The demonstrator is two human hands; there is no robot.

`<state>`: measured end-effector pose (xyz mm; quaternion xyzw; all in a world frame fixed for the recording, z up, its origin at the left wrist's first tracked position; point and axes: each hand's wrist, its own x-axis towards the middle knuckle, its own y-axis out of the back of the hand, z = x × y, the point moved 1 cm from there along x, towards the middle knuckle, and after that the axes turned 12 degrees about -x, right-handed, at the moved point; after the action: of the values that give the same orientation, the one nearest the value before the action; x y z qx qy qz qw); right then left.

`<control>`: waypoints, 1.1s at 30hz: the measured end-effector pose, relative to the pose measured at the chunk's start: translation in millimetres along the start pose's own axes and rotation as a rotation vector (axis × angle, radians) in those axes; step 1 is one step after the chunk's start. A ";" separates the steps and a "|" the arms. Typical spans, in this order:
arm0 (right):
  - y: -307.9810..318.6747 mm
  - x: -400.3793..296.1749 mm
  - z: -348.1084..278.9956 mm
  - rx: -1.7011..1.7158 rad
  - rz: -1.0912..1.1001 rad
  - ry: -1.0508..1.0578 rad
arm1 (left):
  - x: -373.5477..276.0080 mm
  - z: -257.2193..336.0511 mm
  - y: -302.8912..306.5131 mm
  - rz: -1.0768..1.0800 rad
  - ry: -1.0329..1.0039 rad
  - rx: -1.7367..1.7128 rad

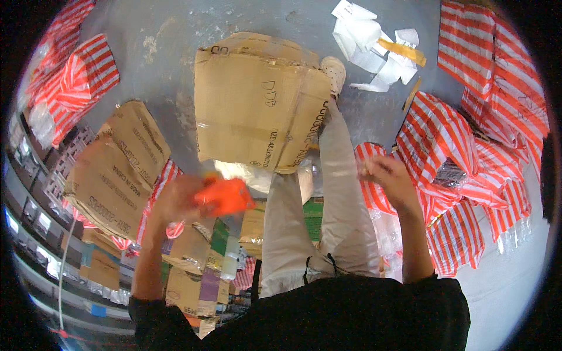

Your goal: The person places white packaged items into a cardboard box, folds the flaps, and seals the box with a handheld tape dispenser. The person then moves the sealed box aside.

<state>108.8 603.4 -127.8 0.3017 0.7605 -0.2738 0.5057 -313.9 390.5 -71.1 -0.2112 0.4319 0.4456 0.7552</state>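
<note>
In my left hand is a bright orange-red object, blurred by motion, perhaps a tape dispenser. My right hand is raised beside my right leg with its fingers bent; blur hides whether anything small is in them. In front of my legs stands a large brown cardboard box with print and handwriting on its side. Its upper edge is worn, and clear tape shows on its surface. Neither hand touches this box.
Bags with red and white stripes crowd the right side, and others lie at far left. A second cardboard box leans at left, near shelving. Crumpled white packaging lies on the grey floor. More cartons are stacked behind me.
</note>
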 end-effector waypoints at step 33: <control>-22.0 466.2 161.3 0.127 0.239 -0.403 | 550.7 -25.5 182.1 -0.243 0.249 0.216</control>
<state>47.2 557.1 -615.5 0.3600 0.5844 -0.3140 0.6560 -354.9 736.3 -535.6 -0.2328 0.5385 0.2730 0.7624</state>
